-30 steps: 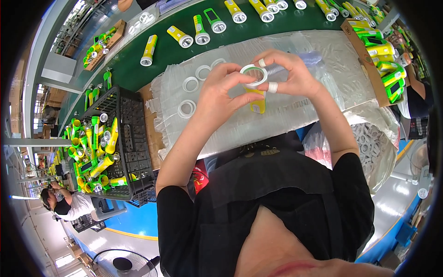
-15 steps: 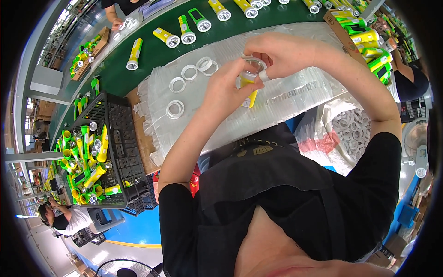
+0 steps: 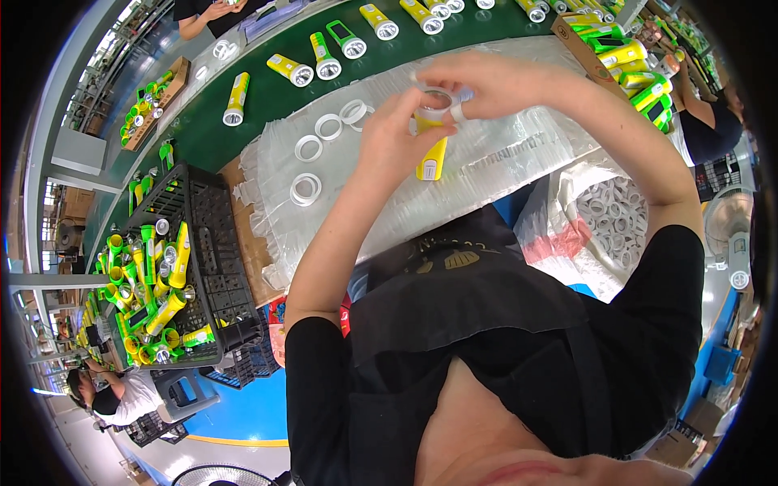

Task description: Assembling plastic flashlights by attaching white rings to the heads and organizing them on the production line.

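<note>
A yellow flashlight [image 3: 433,160] stands tilted between my hands over the padded worktop, its lens end up and its lower body showing beneath my fingers. My left hand [image 3: 392,136] curls around the left side of its head. From the far right, my right hand [image 3: 476,87] grips the white rim [image 3: 436,99] at the top with bent fingers. Something small and white shows at the right fingertips; what it is I cannot make out. Left of my hands lie several loose white rings [image 3: 308,148], some overlapping.
Flashlights line the green conveyor [image 3: 271,101] beyond the worktop. A black crate [image 3: 212,267] of yellow and green flashlights stands left. A carton [image 3: 585,50] of flashlights sits far right. Nearer, a white sack [image 3: 559,231] holds many rings. Co-workers sit around.
My hands and the flashlight have shifted slightly left and away from me, and more of the yellow body shows. The co-worker's hands at the far left have lifted off the white rings there.
</note>
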{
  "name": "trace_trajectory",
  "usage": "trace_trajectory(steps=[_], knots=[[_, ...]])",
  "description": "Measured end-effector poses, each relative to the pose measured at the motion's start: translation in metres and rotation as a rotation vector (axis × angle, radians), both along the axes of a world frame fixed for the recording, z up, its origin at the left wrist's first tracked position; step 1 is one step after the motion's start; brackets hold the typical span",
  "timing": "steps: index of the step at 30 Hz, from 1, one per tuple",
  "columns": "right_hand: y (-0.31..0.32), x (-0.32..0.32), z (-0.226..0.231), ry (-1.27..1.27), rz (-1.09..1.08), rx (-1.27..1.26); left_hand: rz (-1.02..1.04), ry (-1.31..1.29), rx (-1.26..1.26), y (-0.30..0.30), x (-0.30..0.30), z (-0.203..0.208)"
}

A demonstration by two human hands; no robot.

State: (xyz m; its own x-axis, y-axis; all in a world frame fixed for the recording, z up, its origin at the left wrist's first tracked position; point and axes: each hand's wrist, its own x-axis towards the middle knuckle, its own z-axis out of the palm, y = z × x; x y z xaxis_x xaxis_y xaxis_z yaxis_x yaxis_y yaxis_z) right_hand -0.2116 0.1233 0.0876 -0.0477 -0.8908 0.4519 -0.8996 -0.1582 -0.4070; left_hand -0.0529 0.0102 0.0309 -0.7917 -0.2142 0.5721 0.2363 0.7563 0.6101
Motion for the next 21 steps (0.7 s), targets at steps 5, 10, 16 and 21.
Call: trace_trajectory(steps=[5, 10, 16, 21], knots=[[-0.006, 0.025, 0.026, 0.213, -0.426, 0.538, 0.016, 0.051, 0.008, -0.003, -0.007, -0.006], [-0.007, -0.004, -0.005, -0.035, 0.098, 0.128, 0.028, 0.091, -0.032, -0.002, -0.004, -0.005], [0.01, 0.024, -0.093, -0.588, -0.325, -0.073, -0.043, 0.096, 0.142, -0.018, 0.005, -0.015], [0.002, 0.117, -0.131, -0.829, -0.341, -0.054, -0.211, 0.12, 0.587, -0.022, 0.007, -0.023]])
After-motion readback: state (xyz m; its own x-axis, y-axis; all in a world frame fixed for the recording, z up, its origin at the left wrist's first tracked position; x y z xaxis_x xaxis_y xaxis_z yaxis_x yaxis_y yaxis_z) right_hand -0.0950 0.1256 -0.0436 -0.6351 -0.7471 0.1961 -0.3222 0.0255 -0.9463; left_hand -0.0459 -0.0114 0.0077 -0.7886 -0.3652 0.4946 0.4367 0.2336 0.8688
